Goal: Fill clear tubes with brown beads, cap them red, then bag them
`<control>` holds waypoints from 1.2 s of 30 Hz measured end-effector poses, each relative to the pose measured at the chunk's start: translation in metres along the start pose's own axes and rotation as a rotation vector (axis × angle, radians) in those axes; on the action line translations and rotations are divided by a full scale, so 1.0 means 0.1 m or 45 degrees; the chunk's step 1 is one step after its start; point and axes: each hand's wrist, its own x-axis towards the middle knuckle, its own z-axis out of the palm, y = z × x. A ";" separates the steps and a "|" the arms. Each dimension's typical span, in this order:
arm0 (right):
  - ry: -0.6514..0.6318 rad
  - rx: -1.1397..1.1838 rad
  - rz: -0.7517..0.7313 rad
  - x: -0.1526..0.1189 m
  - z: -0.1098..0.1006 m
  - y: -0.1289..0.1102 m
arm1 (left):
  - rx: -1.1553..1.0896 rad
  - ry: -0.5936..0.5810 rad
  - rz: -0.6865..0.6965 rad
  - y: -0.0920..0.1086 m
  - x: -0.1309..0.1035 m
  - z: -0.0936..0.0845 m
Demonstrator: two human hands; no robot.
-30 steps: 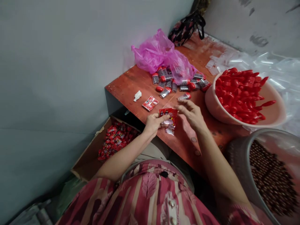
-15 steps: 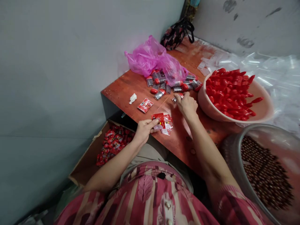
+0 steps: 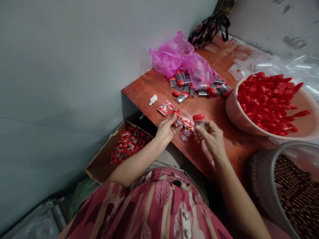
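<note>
My left hand (image 3: 164, 132) pinches a red printed plastic sleeve (image 3: 175, 115) at the table's front edge. Just right of it, more red and clear sleeves (image 3: 188, 124) lie on the table. My right hand (image 3: 212, 138), slightly blurred, grips a small clear jar with a red cap (image 3: 198, 118), held upright above the tabletop with dark contents showing. Farther back lies a heap of similar red-capped jars (image 3: 183, 97), partly under a pink plastic bag (image 3: 174, 54). A flat stack of red printed sleeves (image 3: 165, 108) rests behind my left hand.
A pink bowl (image 3: 231, 111) of red plastic pieces stands right, before clear plastic pieces (image 3: 279, 63). Nearer is a grey tub (image 3: 261, 166) of brown balls. A cardboard box (image 3: 98, 166) below the table holds red packets. A white scrap (image 3: 153, 99) and dark patterned bag (image 3: 205, 33) lie farther back.
My right hand has picked up a red-capped jar near the heap and brought it toward my left hand. The sleeve in my left hand is now bunched open. The view has shifted left.
</note>
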 end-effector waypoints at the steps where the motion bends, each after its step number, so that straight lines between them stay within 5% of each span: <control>1: -0.053 0.055 0.037 -0.18 0.04 0.01 | -0.031 -0.011 -0.006 -0.02 0.01 0.02; 6: 0.013 0.101 0.065 -0.55 0.25 0.09 | -0.078 -0.080 -0.039 -0.16 0.00 0.13; 15: 0.094 0.249 0.082 -0.48 0.21 0.13 | 0.098 -0.308 0.080 -0.28 -0.22 0.28; 20: 0.139 0.395 0.080 -0.47 0.17 0.12 | 0.303 -0.468 -0.010 -0.30 -0.21 0.24; 24: 0.179 0.331 0.039 -0.47 0.15 0.12 | 0.425 -0.489 -0.007 -0.29 -0.20 0.22; 31: -0.023 0.578 0.148 -0.44 0.09 0.18 | 0.567 -0.625 -0.109 -0.18 -0.20 0.22; 36: 0.169 0.316 0.019 -0.47 0.15 0.11 | 0.607 -0.568 -0.065 -0.16 -0.20 0.21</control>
